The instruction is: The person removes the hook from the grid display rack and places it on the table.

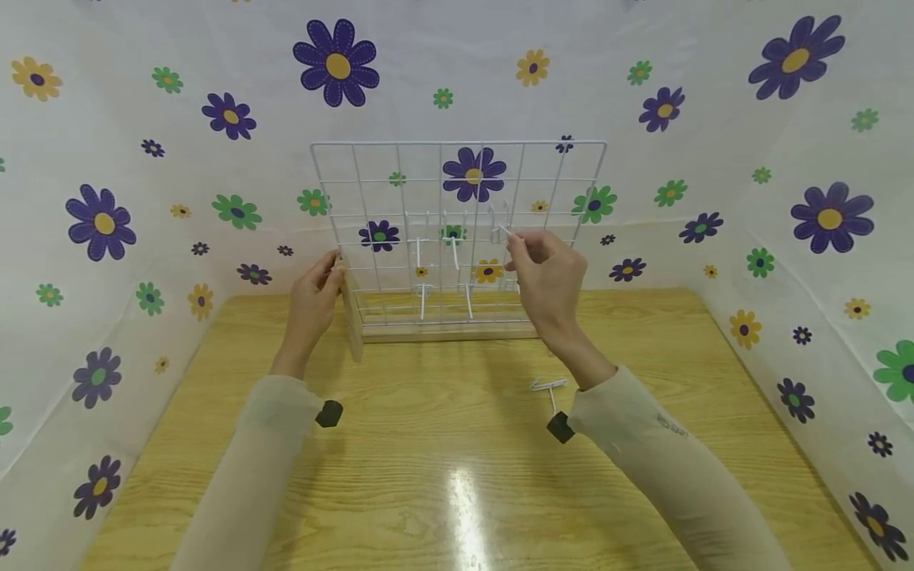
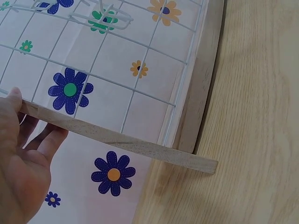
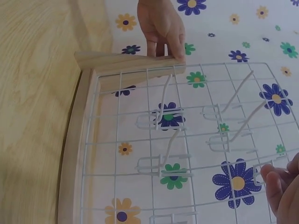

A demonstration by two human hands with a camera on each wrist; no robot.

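A white wire grid (image 1: 457,143) stands upright in a wooden frame. My left hand (image 1: 314,293) grips the upper end of the wooden side piece (image 2: 117,138), thumb on one face and fingers on the other. At the grid's right part, my right hand (image 1: 553,277) pinches a white wire hook (image 1: 503,230), whose looped end lies against the wires. Several hooks hang on the grid to the left and below, among them one hook (image 1: 455,252) in the upper row and one hook (image 1: 469,301) in the lower. The right hand partly covers another lower one.
A loose white hook (image 1: 548,386) lies on the wooden table (image 1: 400,476), under the right forearm. Small black blocks sit at both cuffs, one block (image 1: 329,413) left and one block (image 1: 560,427) right. Flower-printed sheeting (image 1: 271,47) surrounds the table at the back and sides.
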